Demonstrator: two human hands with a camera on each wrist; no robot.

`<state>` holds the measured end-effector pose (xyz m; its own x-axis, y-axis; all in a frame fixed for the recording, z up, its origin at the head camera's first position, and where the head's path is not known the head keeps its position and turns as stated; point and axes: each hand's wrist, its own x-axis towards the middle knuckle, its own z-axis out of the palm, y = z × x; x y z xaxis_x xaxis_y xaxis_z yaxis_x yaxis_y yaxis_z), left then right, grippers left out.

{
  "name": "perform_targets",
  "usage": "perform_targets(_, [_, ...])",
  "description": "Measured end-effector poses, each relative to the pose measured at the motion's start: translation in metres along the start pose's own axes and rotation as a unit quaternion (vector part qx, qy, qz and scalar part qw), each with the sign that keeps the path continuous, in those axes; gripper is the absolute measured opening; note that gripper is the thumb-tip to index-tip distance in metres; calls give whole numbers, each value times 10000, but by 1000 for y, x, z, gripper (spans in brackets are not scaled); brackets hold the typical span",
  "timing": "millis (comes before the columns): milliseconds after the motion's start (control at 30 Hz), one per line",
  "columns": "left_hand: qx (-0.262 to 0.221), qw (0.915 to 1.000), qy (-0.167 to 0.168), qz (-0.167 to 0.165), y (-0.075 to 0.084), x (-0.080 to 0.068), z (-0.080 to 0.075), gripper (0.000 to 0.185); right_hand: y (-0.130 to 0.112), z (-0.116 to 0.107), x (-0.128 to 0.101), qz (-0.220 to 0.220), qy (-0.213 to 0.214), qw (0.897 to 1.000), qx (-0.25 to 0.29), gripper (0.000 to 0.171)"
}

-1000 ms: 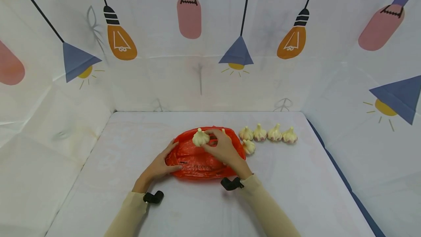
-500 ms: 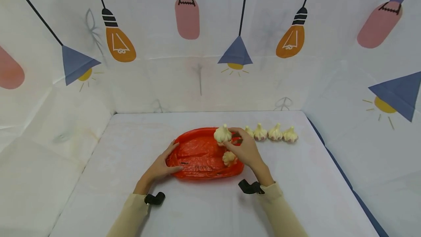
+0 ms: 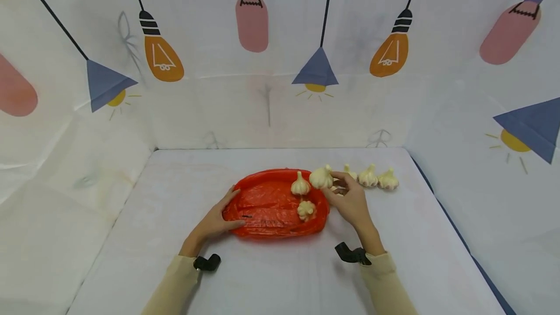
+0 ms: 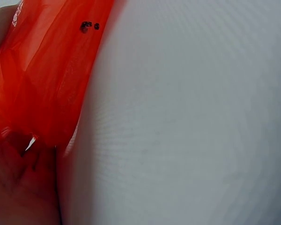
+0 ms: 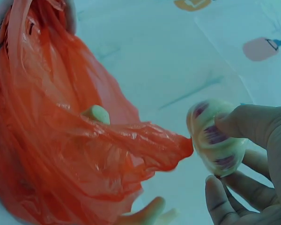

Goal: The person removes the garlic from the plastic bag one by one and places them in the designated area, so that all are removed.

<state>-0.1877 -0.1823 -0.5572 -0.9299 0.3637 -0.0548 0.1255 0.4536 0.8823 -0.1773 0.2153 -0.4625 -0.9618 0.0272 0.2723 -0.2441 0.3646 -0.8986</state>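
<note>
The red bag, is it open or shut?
Open: the head view shows the red bag spread wide, with two garlic bulbs visible inside.

Six garlics (image 3: 321, 179) show: one in the right grip (image 3: 353, 204), two in the bag (image 3: 264, 197), three on the counter (image 3: 271, 278); any behind that grip are too hidden to count. One bag, one counter, one left grip (image 3: 212, 221). Two sleeves (image 3: 173, 281), two wrist cameras (image 3: 207, 262). Printed lamps (image 3: 252, 24): three pink, three blue, two orange.
</note>
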Motion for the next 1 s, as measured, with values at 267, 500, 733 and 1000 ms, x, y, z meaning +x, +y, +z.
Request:
perform_targets(267, [2,10000,81,-10,1,-1,0,103,-20,-17,-7,306,201,9993,-100,46])
perform_targets(500, [7,10000,39,-34,2,2,0,102,1,-31,-13,423,560,9972,-242,47])
perform_targets(733, [12,10000,46,-60,2,2,0,103,48,-40,-12,420,862,9951,-237,49])
perform_targets(1000, [-14,10000,19,-44,0,1,1,102,69,-43,-16,468,1091,9926,-236,49])
